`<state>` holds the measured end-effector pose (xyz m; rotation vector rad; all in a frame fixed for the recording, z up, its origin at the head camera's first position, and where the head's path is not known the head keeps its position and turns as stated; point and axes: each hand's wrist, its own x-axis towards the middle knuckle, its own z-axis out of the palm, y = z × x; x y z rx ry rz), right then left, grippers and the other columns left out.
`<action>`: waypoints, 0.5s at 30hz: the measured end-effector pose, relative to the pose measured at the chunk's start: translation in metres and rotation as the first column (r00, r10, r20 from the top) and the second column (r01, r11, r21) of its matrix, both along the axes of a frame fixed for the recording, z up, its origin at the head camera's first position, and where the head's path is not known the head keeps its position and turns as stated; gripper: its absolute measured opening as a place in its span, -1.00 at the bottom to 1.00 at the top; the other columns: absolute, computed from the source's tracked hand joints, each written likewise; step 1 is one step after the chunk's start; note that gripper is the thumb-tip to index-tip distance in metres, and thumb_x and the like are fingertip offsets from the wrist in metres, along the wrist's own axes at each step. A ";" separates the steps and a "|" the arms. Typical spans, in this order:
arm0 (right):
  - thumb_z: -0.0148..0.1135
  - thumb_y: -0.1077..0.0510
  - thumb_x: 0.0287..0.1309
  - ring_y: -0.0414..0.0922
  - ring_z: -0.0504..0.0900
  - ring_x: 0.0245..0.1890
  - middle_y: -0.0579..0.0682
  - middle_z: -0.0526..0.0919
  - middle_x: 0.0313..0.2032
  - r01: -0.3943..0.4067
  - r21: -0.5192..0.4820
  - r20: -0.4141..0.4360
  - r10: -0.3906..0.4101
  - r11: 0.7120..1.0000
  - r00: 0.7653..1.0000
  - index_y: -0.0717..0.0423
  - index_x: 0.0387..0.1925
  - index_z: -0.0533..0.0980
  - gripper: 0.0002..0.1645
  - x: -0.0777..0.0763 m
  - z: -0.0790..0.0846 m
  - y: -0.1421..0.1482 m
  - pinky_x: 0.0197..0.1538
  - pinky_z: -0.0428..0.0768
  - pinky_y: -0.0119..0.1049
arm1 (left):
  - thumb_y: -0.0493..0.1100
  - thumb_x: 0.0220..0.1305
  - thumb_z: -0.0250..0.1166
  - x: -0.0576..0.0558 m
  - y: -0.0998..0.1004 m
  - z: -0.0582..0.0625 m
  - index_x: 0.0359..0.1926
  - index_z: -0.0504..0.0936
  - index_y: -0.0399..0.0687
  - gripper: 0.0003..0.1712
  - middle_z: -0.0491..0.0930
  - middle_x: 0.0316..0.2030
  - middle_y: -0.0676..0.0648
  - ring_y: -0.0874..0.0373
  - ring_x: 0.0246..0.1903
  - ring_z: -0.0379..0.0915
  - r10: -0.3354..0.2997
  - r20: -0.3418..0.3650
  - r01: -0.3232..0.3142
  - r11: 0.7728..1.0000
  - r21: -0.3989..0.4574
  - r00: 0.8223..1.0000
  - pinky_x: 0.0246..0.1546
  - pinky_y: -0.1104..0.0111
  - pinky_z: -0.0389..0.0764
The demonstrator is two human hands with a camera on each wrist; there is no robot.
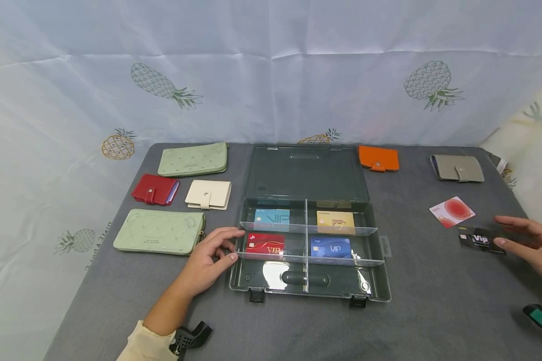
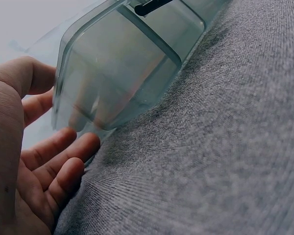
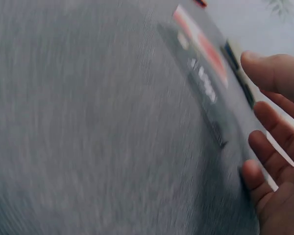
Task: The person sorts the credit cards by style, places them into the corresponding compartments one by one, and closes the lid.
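My left hand [image 1: 210, 258] rests against the left side of a dark clear plastic organizer box [image 1: 275, 300], thumb and index fingertip right at its rim, the other fingers loosely bent. The box lies with its lid [image 1: 304, 173] laid back. In its compartments stand a light blue VIP card [image 1: 272, 218], a gold card [image 1: 336, 220], a red VIP card [image 1: 265, 244] and a blue VIP card [image 1: 330, 247]. My right hand [image 1: 535, 245] reaches with spread fingers over the right end of a black VIP card [image 1: 476, 238]. A pink and white card [image 1: 452, 211] lies just beyond it.
Two green wallets [image 1: 160, 230], a red card holder [image 1: 155, 189] and a cream one [image 1: 209, 194] lie left of the box. An orange card holder [image 1: 379, 158] and a grey-beige one [image 1: 457, 168] lie at the back right. A pineapple-print cloth [image 1: 271, 100] hangs behind the table.
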<state>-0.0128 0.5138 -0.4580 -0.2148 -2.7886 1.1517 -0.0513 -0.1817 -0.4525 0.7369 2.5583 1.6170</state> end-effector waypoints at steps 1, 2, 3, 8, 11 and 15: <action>0.30 0.31 0.44 -0.62 0.24 0.00 -0.73 0.29 0.02 0.004 -0.008 -0.014 -0.004 1.000 1.000 -0.67 0.26 0.37 -0.25 0.000 -0.002 0.003 -0.12 0.25 -0.68 | -0.35 0.38 0.37 0.000 0.000 0.000 0.35 0.64 0.00 -0.46 0.59 0.27 -0.04 0.10 -0.11 0.64 -0.001 0.001 0.001 1.000 0.001 1.000 -0.28 0.36 0.63; 0.31 0.34 0.40 -0.60 0.26 -0.04 -0.72 0.31 0.00 0.008 -0.015 -0.027 -0.009 1.000 1.000 -0.68 0.21 0.39 -0.23 0.001 -0.003 0.005 -0.20 0.27 -0.66 | -0.35 0.38 0.37 0.000 0.000 0.000 0.35 0.64 -0.01 -0.46 0.59 0.27 -0.04 0.10 -0.11 0.64 -0.001 0.001 0.001 1.000 0.002 1.000 -0.28 0.36 0.63; 0.31 0.38 0.37 -0.57 0.28 -0.08 -0.70 0.32 -0.01 0.005 -0.015 -0.041 -0.006 1.000 0.999 -0.70 0.19 0.39 -0.19 0.001 -0.005 0.008 -0.27 0.27 -0.63 | -0.35 0.38 0.37 0.000 0.000 0.000 0.35 0.64 -0.01 -0.46 0.59 0.27 -0.04 0.10 -0.11 0.64 -0.002 0.001 0.002 1.000 0.002 1.000 -0.28 0.36 0.63; 0.36 0.47 0.20 -0.41 0.24 -0.23 -0.58 0.30 -0.07 -0.030 0.031 -0.062 0.032 0.999 0.998 -0.78 0.12 0.40 -0.04 0.001 -0.009 0.017 -0.36 0.20 -0.43 | -0.35 0.38 0.37 0.000 0.000 0.000 0.35 0.63 0.00 -0.46 0.58 0.28 -0.03 0.10 -0.11 0.64 0.000 0.005 0.000 1.000 -0.002 1.000 -0.27 0.36 0.63; 0.44 0.46 0.11 -0.45 0.22 -0.20 -0.63 0.26 -0.06 -0.068 0.115 -0.045 0.073 0.991 0.996 -0.78 0.10 0.41 -0.02 -0.002 -0.008 0.021 -0.31 0.20 -0.48 | -0.35 0.38 0.37 0.000 0.000 0.000 0.35 0.63 0.00 -0.46 0.58 0.28 -0.03 0.10 -0.11 0.64 -0.001 0.004 0.001 1.000 -0.003 1.000 -0.28 0.36 0.63; 0.51 0.44 0.05 -0.48 0.22 -0.19 -0.68 0.24 -0.08 -0.096 0.169 -0.022 0.101 0.981 0.995 -0.68 0.03 0.48 -0.11 -0.005 -0.007 0.024 -0.30 0.24 -0.53 | -0.37 0.38 0.36 -0.001 0.000 0.000 0.35 0.63 -0.02 -0.46 0.59 0.26 -0.04 0.13 -0.14 0.64 -0.006 0.004 0.006 1.000 0.005 1.000 -0.29 0.36 0.62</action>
